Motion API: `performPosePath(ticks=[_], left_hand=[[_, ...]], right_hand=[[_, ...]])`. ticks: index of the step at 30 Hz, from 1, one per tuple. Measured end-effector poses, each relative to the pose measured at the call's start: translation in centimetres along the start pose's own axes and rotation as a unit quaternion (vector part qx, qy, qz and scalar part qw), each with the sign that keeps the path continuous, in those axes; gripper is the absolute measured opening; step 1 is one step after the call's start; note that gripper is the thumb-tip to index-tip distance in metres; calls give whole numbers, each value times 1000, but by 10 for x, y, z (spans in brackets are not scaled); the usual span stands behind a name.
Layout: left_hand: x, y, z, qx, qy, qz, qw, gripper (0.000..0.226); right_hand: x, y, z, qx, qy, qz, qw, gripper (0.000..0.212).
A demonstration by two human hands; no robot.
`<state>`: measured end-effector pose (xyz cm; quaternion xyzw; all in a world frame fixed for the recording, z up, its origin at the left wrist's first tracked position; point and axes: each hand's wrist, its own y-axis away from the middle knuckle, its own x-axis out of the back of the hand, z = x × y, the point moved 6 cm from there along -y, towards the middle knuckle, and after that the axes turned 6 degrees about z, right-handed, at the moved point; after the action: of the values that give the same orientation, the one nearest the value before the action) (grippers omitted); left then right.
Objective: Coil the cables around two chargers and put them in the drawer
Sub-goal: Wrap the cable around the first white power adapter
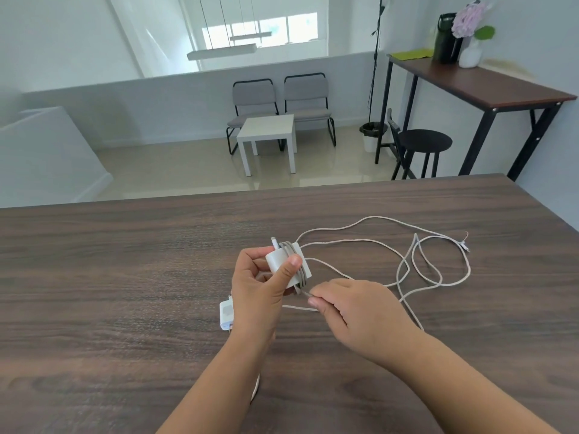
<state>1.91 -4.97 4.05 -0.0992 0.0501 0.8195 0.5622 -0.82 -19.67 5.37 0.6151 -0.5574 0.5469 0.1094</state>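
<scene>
White charger [286, 265] sits mid-frame above the dark wood bench [125, 277], left hand [261, 285] clamped round it with the thumb pinning a few wraps, while the right hand [347, 303] has its fingers [315, 301] pinched on the cable [404, 266]. I'd keep each turn snug and flat. The loose loops right of centre look ready to snag, the second charger [226, 315] lies by the left wrist, and no drawer's in view.

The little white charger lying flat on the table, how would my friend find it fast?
Start at the big dark wooden table. Find the left hand, which holds a charger wrapped in cable. The second charger lies on the table just left of that wrist: small, white, partly hidden, with no cable wound around it.
</scene>
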Motion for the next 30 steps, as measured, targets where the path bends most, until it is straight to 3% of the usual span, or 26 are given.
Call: performPosePath(ticks=[3,7,9,18,24,30], left_hand=[[0,1,-1,-1,-3,-3,1000,44],[2,-4,-9,135,133,14,982,38],[7,-9,-8,163,165,31,972,41],[6,3,-6,36,32,100,994,65],[8,9,1,-61,-74,23,995,55],[12,8,2,-80,-137,-79,984,44]], right_hand=[[2,-2,0,5,-1,-4,1000,39],[5,-2,5,-4,-6,-9,1000,41],[5,1,5,-3,-5,-11,1000,42],[2,-7,-24,60,33,-20,997,38],[23,-24,-6,52,44,-31,997,49],[48,-42,7,83,18,-21,996,43]])
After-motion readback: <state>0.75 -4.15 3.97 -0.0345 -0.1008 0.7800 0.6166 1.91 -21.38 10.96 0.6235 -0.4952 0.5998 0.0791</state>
